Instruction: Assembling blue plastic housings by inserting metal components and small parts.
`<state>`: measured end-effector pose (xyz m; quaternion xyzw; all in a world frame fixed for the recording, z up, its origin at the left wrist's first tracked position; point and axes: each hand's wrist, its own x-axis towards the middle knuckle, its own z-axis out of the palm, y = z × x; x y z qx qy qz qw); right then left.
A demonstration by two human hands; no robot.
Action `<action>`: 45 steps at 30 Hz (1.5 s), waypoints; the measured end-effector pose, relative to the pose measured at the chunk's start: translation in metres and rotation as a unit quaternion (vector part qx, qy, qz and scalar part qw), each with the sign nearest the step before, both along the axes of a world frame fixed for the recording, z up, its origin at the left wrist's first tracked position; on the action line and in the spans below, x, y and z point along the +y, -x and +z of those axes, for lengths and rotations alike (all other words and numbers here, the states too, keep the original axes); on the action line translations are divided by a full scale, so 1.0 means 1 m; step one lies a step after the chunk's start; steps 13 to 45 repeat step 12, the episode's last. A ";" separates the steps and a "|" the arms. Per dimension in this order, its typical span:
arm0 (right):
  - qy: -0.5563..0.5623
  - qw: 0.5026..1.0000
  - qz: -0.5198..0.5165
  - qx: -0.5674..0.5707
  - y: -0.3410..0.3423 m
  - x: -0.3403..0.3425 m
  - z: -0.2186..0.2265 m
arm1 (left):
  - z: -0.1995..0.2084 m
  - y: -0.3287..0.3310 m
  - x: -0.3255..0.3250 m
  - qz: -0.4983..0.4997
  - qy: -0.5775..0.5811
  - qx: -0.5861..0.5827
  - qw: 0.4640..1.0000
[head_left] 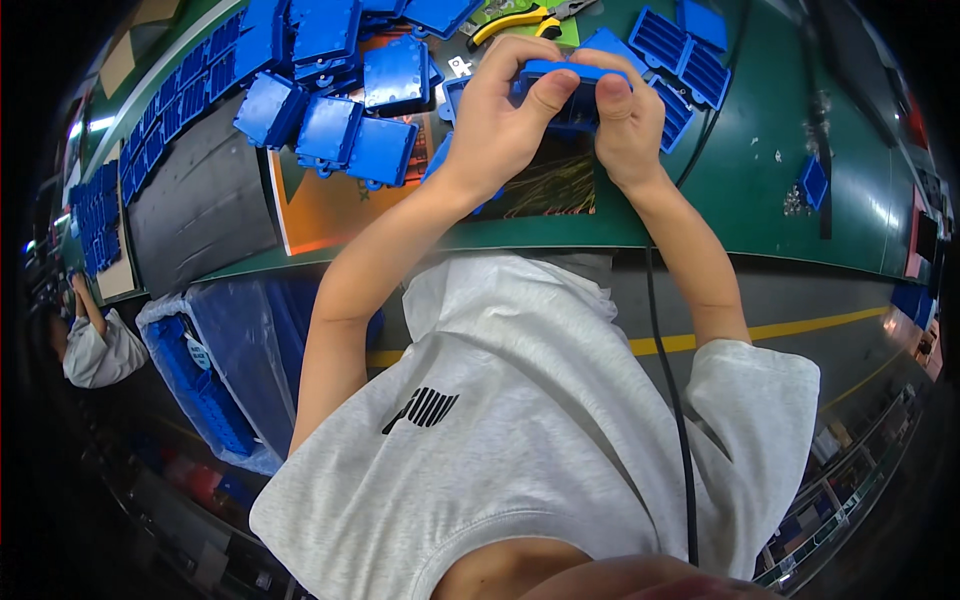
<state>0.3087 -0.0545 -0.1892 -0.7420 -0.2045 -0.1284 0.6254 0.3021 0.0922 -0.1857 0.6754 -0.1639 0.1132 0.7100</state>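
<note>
Between my two hands I hold a blue plastic box (572, 72), raised above the table near its far side. My left hand (510, 115) grips the box's left end, thumb on the near side and fingers behind it. On the right end, my right hand (630, 120) closes the same way, its thumb pressed to the near edge. The inside of the box is dark and partly covered by my thumbs. More blue boxes (325, 130) lie in a loose heap left of my hands. To the right, several ribbed blue boxes (690, 65) lie with their insides showing.
Yellow-black pliers (515, 20) lie beyond my hands. Long rows of blue parts (190, 85) run along the green table (760, 200) at left. A single blue piece (814, 182) sits by small metal bits (795, 202). Below stands a plastic-lined blue crate (205, 385). A black cable (660, 340) hangs before me.
</note>
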 end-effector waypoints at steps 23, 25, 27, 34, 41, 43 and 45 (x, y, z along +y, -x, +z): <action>0.003 0.999 -0.027 -0.016 -0.003 -0.001 -0.006 | 0.008 0.005 0.002 -0.001 -0.039 0.124 0.992; 0.003 0.999 -0.027 -0.016 -0.003 -0.001 -0.006 | 0.008 0.005 0.002 -0.001 -0.039 0.124 0.992; 0.003 0.999 -0.027 -0.016 -0.003 -0.001 -0.006 | 0.008 0.005 0.002 -0.001 -0.039 0.124 0.992; 0.003 0.999 -0.027 -0.016 -0.003 -0.001 -0.006 | 0.008 0.005 0.002 -0.001 -0.039 0.124 0.992; 0.003 0.999 -0.027 -0.016 -0.003 -0.001 -0.006 | 0.008 0.005 0.002 -0.001 -0.039 0.124 0.992; 0.003 0.999 -0.027 -0.016 -0.003 -0.001 -0.006 | 0.008 0.005 0.002 -0.001 -0.039 0.124 0.992; 0.003 0.999 -0.027 -0.016 -0.003 -0.001 -0.006 | 0.008 0.005 0.002 -0.001 -0.039 0.124 0.992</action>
